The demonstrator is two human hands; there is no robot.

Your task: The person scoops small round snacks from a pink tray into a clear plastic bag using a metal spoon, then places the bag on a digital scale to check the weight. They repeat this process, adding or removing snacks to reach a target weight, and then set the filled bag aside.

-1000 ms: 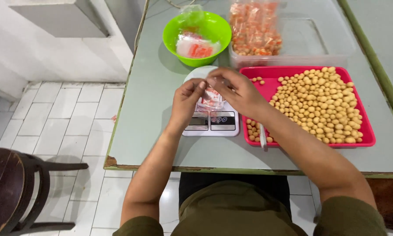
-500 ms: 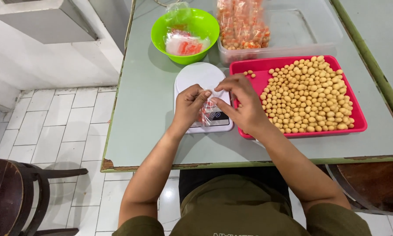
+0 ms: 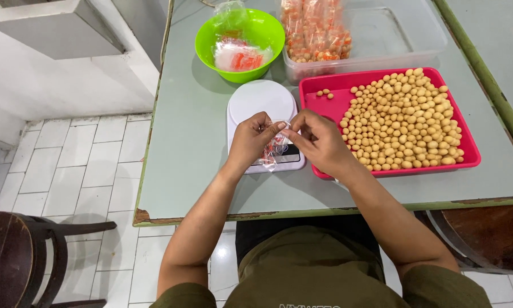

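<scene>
So closest to you there's the front edge of the grey-green bench (image 3: 211, 194), and everything sits around the white kitchen scale (image 3: 262, 122), so I'll use that as the anchor. Both your hands are right over the near end of the scale, above its little display. Your left hand (image 3: 249, 140) and right hand (image 3: 319, 142) are pinching the same small clear plastic bag (image 3: 275, 147) with reddish print on it, fingertips meeting at the top of the bag. Each grip is closed down tight, thumb against fingers, nothing else in them. The bag hangs between your hands just above the scale; can't tell if its bottom touches the scale. Just right of the scale is the pink tray (image 3: 467, 162) covered with small round tan balls, and your right hand overlaps its near left corner. Beyond the scale, slightly to the left, there's the green bowl (image 3: 208, 37) with more of those printed bags inside. Beyond and to the right of the scale sits a clear plastic tub (image 3: 404, 34) with packed orange bags piled at its left end. Off to the near left, well away from the scale, a dark wooden chair (image 3: 11, 256) stands on the tiled floor.
</scene>
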